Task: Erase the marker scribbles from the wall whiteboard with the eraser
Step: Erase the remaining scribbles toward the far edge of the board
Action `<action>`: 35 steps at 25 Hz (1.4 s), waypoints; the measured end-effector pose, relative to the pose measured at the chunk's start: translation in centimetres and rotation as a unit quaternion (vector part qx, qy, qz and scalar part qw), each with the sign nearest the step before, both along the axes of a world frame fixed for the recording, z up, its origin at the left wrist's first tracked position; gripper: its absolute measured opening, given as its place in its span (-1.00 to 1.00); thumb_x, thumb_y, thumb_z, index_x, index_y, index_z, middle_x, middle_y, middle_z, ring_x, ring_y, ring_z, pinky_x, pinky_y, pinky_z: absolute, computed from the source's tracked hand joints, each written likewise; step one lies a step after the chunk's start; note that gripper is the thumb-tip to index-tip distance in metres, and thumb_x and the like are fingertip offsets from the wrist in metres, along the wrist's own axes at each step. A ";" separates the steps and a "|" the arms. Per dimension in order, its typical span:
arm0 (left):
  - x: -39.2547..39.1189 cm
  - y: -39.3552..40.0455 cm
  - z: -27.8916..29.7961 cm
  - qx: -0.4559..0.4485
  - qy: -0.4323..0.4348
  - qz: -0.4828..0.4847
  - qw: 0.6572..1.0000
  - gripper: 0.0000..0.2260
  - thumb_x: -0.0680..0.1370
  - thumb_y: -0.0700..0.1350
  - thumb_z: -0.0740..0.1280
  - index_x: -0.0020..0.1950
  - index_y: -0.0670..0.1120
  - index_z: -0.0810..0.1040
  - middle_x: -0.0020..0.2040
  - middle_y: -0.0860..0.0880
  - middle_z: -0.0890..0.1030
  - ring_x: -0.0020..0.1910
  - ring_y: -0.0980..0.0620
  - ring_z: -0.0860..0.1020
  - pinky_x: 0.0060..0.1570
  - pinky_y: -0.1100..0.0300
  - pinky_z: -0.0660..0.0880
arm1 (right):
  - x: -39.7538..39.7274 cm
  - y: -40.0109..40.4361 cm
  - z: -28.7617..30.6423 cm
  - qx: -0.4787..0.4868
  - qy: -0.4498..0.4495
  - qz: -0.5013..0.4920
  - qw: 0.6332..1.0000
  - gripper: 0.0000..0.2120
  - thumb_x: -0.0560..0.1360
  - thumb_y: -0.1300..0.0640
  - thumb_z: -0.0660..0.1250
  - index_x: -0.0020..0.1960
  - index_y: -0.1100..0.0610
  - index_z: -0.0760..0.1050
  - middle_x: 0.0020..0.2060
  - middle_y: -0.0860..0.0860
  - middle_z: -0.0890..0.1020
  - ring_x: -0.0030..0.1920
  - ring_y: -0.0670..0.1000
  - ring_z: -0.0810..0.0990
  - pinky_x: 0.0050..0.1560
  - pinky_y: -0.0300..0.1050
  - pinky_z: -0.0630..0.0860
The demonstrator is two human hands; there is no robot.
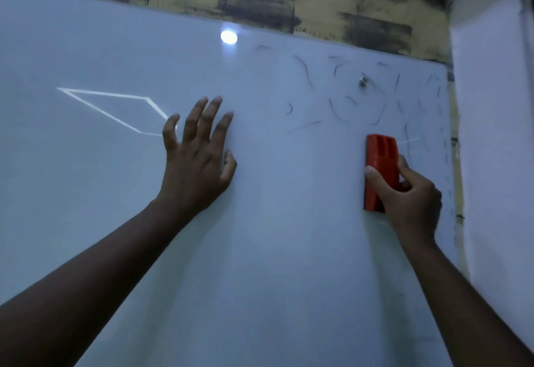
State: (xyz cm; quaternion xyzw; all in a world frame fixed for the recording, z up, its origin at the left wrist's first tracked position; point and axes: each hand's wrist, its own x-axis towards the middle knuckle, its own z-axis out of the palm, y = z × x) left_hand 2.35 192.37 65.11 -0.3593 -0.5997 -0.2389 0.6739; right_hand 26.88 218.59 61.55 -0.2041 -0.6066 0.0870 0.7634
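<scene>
Right hand (407, 193) clamps upright orange eraser (380, 164) on whiteboard (260, 222); scribbles (361, 98) lie above and right. Left hand (199, 153), farther left, fingers spread flat on board.

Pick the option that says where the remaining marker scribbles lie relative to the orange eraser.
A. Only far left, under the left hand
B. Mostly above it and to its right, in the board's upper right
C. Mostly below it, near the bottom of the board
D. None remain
B: the dark marker scribbles are scattered across the whiteboard's upper right, above and right of the eraser that the right hand grips.
</scene>
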 end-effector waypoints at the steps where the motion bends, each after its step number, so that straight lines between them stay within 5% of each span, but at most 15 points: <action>1: 0.3 0.5 0.6 -0.005 0.005 0.006 1.000 -0.41 0.62 -0.02 0.17 0.65 -0.19 0.33 0.71 -0.19 0.21 0.71 -0.17 0.14 0.59 -0.32 0.09 | 0.1 0.5 -0.1 -0.017 0.013 0.004 1.000 -0.20 0.41 -0.39 0.44 0.47 0.08 0.49 -0.27 -0.03 0.59 -0.31 -0.03 0.52 -0.32 -0.17 0.41; 7: 1.3 2.2 8.6 -0.009 0.023 0.007 1.000 -0.36 0.62 0.00 0.09 0.70 -0.18 0.24 0.73 -0.16 0.14 0.73 -0.11 0.07 0.61 -0.25 0.04 | -3.1 -3.0 3.2 0.025 -0.017 -0.029 0.999 -0.29 0.44 -0.29 0.46 0.46 0.07 0.50 -0.17 0.03 0.59 -0.15 0.12 0.61 -0.11 0.10 0.61; 15: 0.3 2.8 11.5 0.012 -0.008 -0.007 1.000 -0.35 0.61 0.08 0.02 0.67 -0.16 0.32 0.70 -0.16 0.24 0.71 -0.11 0.16 0.60 -0.24 0.05 | -8.7 -9.9 3.7 0.270 -0.182 -0.101 0.940 -0.33 0.39 -0.46 0.27 0.39 -0.14 0.44 -0.25 -0.11 0.46 -0.33 -0.06 0.50 -0.36 -0.16 0.51; 18: 0.4 2.7 11.4 0.016 -0.005 -0.028 0.999 -0.31 0.59 0.10 -0.05 0.66 -0.16 0.34 0.69 -0.17 0.28 0.69 -0.11 0.23 0.59 -0.23 0.06 | -6.6 -7.4 7.2 0.206 -0.163 -0.105 0.959 -0.29 0.39 -0.47 0.24 0.45 -0.18 0.42 -0.19 -0.09 0.53 -0.22 0.01 0.60 -0.25 -0.08 0.55; 23: 0.3 3.1 11.4 0.021 0.009 -0.025 0.999 -0.34 0.61 0.07 -0.03 0.63 -0.20 0.38 0.66 -0.23 0.31 0.66 -0.18 0.29 0.55 -0.30 0.13 | -3.8 -3.5 11.6 0.060 -0.017 -0.051 0.997 -0.23 0.50 -0.38 0.34 0.54 0.06 0.41 0.08 0.04 0.69 0.03 0.09 0.67 0.00 -0.06 0.58; 29: 0.5 3.4 11.5 0.014 -0.010 -0.017 1.000 -0.31 0.61 0.08 -0.09 0.67 -0.19 0.30 0.69 -0.20 0.26 0.69 -0.15 0.22 0.61 -0.28 0.07 | -7.3 -6.7 13.9 0.095 -0.033 -0.077 0.992 -0.26 0.50 -0.34 0.34 0.51 0.10 0.42 0.04 0.06 0.68 0.00 0.12 0.66 -0.04 -0.03 0.60; 35: 0.3 3.2 11.2 0.035 -0.020 -0.048 0.998 -0.32 0.62 0.11 -0.02 0.65 -0.22 0.34 0.66 -0.21 0.32 0.67 -0.16 0.26 0.62 -0.25 0.12 | -11.5 -12.7 17.6 0.214 -0.094 -0.097 0.967 -0.39 0.50 -0.36 0.32 0.35 0.05 0.49 -0.05 -0.01 0.65 -0.16 -0.01 0.57 -0.25 -0.23 0.41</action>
